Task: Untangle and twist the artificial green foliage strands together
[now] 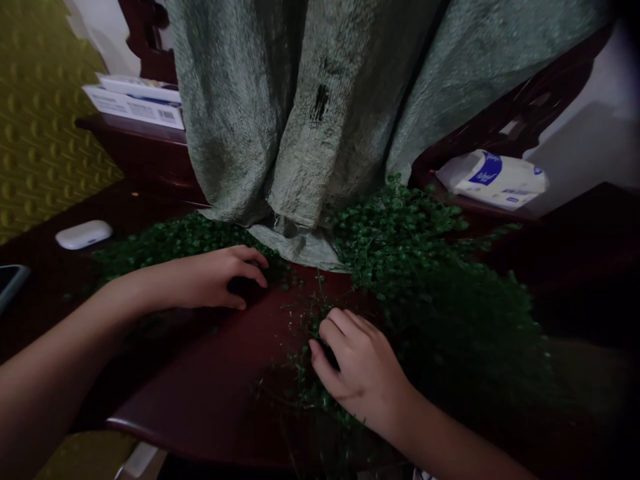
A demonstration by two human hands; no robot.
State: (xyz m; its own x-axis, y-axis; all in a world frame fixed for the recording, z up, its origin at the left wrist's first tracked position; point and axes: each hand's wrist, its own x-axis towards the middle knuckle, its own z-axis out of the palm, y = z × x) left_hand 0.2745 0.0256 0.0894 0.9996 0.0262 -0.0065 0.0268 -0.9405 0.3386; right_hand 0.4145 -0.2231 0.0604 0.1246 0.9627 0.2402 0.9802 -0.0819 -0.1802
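Note:
My left hand (215,275) hovers over the dark red table with its fingers apart and slightly bent, beside a heap of small-leaved green plant sprigs (155,240). Nothing shows between its thumb and fingers. Lower right of it, my right hand (357,363) has its fingers curled down among loose stems and leaves (305,367). Its fingertips are hidden, so I cannot make out what they hold. A larger heap of green sprigs (400,233) lies beyond and to the right of this hand. Small leaf bits are scattered between both hands.
A grey-green woven sack (320,133) hangs down to the table's (200,400) back. On the left are a white earbud case (84,235), a phone's edge (13,283) and white boxes (135,100). A tissue pack (500,179) lies at right on dark carved furniture.

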